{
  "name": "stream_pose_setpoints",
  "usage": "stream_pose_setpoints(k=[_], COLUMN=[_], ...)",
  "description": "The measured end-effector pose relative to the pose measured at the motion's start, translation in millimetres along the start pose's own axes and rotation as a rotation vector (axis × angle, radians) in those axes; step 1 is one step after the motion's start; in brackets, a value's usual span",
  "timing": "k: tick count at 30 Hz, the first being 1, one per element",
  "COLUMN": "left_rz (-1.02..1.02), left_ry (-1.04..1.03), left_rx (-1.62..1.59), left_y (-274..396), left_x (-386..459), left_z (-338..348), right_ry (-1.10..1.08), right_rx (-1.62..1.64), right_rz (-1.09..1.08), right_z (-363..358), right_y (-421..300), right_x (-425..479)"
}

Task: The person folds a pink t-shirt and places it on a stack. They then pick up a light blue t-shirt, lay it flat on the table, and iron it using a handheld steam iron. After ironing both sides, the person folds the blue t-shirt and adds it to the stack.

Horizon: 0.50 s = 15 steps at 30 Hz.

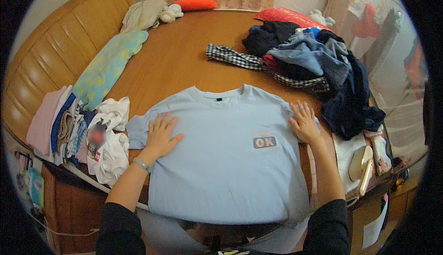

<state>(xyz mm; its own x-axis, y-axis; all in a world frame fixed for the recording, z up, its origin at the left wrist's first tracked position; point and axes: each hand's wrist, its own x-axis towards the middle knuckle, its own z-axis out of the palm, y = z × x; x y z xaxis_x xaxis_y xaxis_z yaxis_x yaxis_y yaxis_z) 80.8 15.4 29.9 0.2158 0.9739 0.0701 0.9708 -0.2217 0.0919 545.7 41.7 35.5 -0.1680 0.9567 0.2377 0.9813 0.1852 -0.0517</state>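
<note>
A light blue T-shirt lies spread out on a wooden surface, its collar away from me and its lower part reaching the near edge. My left hand rests flat, fingers apart, near the shirt's left shoulder and sleeve. On the opposite side, my right hand lies on the right sleeve with its fingers spread. A dark patch with lettering shows on the right chest. Neither hand grips the cloth.
Folded clothes stand in a row at left beside a crumpled white shirt. A heap of dark and grey clothes fills the back right. A handheld garment steamer or iron lies on white cloth at right. A wooden headboard borders the left.
</note>
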Motion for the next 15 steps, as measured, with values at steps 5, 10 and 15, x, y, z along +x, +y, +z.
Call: stream_pose_setpoints(k=[5, 10, 15], left_rz=[0.02, 0.028, 0.019], left_ry=[0.023, 0.006, 0.059], left_rx=[-0.012, -0.006, -0.037], left_y=[7.3, 16.8, 23.7], left_x=[-34.7, -42.6, -61.0], left_z=[-5.4, -1.7, -4.9], right_ry=[-0.252, -0.158, 0.351], right_rx=[-0.065, -0.102, -0.022], right_rz=[0.144, 0.268, 0.143], right_z=[-26.6, -15.5, -78.8], right_y=[28.7, 47.9, 24.7], right_x=[-61.7, -78.9, -96.0])
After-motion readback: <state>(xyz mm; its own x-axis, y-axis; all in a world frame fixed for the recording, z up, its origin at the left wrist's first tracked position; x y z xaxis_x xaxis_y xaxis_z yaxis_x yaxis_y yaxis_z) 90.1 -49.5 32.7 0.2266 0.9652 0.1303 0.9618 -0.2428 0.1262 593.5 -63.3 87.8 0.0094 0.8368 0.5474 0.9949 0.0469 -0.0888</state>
